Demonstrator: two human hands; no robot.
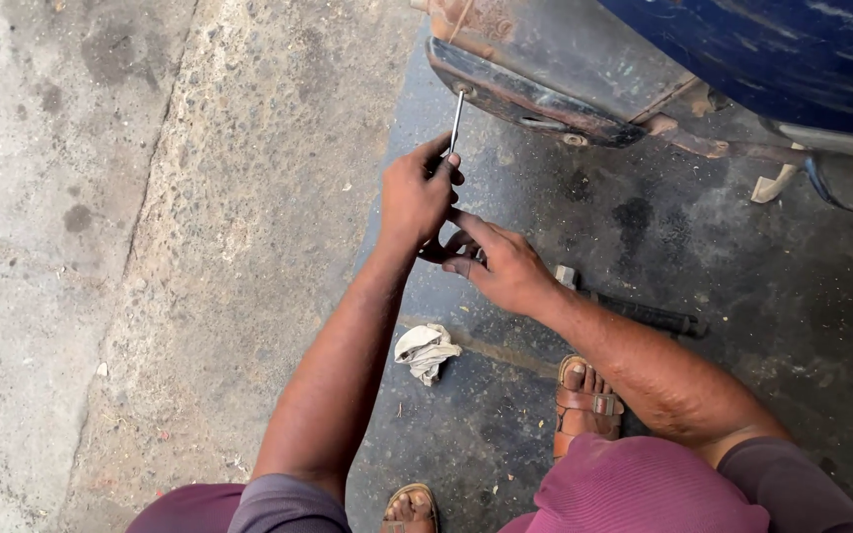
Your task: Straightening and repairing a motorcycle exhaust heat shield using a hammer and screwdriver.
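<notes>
Screwdriver [455, 121] has its tip up against the rusty metal bracket [525, 97] under the blue vehicle body [792, 49], far side. Left hand [415, 197] wraps the handle to drive it; right hand [505, 265] sits just beside, fingers loosely curled, probably steadying. Rag [426, 350] lies nearer on the floor.

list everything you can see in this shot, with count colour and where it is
screwdriver: 1, silver shaft, held in the left hand, tip at the rusty rail
rusty rail: 1, dark and rust-brown, top centre, under the blue panel
blue panel: 1, blue, top right
rag: 1, off-white, on the ground between the forearms
hammer: 1, black handle, on the ground behind the right forearm
ground: grey concrete left, dark stained right
sandals: 2, brown, bottom centre
left hand: 1, gripping the screwdriver
right hand: 1, just below the left hand
</notes>
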